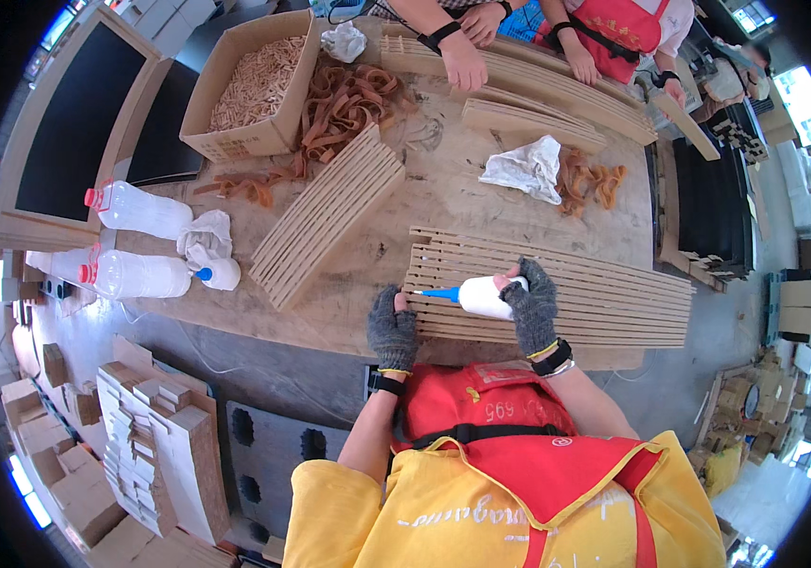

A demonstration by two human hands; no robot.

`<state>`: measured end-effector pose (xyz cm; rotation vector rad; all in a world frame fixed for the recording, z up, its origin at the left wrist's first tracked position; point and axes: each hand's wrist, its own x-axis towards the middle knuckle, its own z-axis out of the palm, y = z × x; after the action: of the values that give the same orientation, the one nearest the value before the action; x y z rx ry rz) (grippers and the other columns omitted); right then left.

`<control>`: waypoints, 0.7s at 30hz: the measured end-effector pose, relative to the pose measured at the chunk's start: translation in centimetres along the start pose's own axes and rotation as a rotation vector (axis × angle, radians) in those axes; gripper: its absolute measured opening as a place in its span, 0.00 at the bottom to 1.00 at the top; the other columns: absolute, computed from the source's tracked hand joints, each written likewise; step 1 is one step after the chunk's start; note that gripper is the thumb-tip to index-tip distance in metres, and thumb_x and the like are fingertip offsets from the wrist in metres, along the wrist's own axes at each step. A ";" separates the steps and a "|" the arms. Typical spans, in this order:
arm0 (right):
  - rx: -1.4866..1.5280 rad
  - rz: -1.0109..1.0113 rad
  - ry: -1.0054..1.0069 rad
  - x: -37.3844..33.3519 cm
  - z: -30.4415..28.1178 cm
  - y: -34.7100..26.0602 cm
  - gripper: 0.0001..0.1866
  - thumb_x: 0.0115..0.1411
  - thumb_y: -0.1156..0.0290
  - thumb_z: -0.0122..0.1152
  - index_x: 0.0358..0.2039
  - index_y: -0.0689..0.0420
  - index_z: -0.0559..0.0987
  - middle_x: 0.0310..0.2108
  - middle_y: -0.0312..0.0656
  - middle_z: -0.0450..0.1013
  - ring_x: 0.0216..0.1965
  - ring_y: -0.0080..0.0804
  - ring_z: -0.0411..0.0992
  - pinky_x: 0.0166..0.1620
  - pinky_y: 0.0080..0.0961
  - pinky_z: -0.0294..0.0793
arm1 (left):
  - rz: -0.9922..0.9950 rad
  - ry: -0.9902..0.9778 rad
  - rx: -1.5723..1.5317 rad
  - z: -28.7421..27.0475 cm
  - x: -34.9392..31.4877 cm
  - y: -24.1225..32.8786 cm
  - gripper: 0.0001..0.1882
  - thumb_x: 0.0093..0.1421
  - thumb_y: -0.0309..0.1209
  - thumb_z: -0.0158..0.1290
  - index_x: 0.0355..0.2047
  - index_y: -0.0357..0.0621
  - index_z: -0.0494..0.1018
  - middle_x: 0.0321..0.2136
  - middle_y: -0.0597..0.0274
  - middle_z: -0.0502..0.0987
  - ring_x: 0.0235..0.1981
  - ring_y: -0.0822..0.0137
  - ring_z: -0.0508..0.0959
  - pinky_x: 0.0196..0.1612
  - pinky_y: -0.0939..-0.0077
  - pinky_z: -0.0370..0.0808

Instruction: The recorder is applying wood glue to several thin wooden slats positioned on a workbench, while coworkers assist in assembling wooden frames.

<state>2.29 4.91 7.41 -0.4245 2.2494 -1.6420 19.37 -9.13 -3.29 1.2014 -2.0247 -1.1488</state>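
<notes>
My right hand (532,308), in a grey glove with bare fingertips, grips a white glue bottle (483,297) lying nearly level. Its long blue nozzle points left, the tip over the left ends of a row of wooden strips (557,289). These pale strips lie side by side on the table in front of me, with dark gaps between them. Close to the nozzle tip, my left hand (392,329), gloved the same way, is closed at the strips' left ends. Whatever its fingers hold is hidden.
A second slatted stack (329,218) lies slanted on the wooden table (453,194). Behind it stand a cardboard box (244,142) of small dowels and brown bands (344,104). Two clear bottles (145,275) lie left, beside crumpled cloth (208,248). Co-workers' hands (465,64) work across the table.
</notes>
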 end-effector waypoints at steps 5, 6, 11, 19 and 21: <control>-0.080 -0.043 0.005 0.0 0.8 0.2 0.12 0.58 0.69 0.73 0.30 0.57 0.76 0.23 0.35 0.73 0.25 0.22 0.75 0.30 0.24 0.73 | 0.020 -0.032 0.057 0.0 0.2 -0.1 0.18 0.71 0.39 0.47 0.45 0.37 0.77 0.42 0.42 0.81 0.44 0.41 0.79 0.49 0.52 0.75; -0.111 -0.025 -0.015 -0.2 0.9 -0.5 0.12 0.57 0.69 0.74 0.30 0.57 0.76 0.23 0.36 0.73 0.25 0.23 0.75 0.30 0.25 0.73 | 0.017 -0.042 0.062 0.0 0.2 -0.3 0.17 0.71 0.39 0.47 0.45 0.36 0.78 0.43 0.42 0.81 0.44 0.40 0.79 0.49 0.51 0.75; -0.221 -0.080 -0.007 -0.3 1.1 -0.3 0.14 0.54 0.66 0.76 0.30 0.56 0.77 0.24 0.39 0.74 0.27 0.29 0.75 0.32 0.29 0.74 | 0.080 -0.012 0.053 0.3 0.1 -0.3 0.17 0.71 0.37 0.48 0.46 0.36 0.77 0.43 0.41 0.81 0.45 0.40 0.79 0.50 0.50 0.75; -0.460 -0.322 -0.061 -1.6 1.8 -4.3 0.22 0.48 0.61 0.80 0.38 0.53 0.76 0.29 0.43 0.74 0.30 0.43 0.76 0.35 0.38 0.75 | 0.105 0.019 0.088 0.1 0.0 -0.2 0.17 0.70 0.37 0.50 0.47 0.36 0.78 0.44 0.40 0.81 0.47 0.40 0.79 0.52 0.50 0.74; -0.489 -0.320 -0.082 -1.7 2.1 -4.7 0.21 0.49 0.61 0.79 0.37 0.53 0.76 0.30 0.43 0.74 0.31 0.45 0.76 0.35 0.39 0.75 | 0.108 0.022 0.091 0.1 -0.1 -0.3 0.17 0.70 0.37 0.50 0.47 0.36 0.78 0.44 0.40 0.80 0.47 0.40 0.79 0.52 0.50 0.74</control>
<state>4.98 2.44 11.46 -0.9956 2.6109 -1.1502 19.44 -9.10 -3.58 1.1281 -2.1172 -0.9975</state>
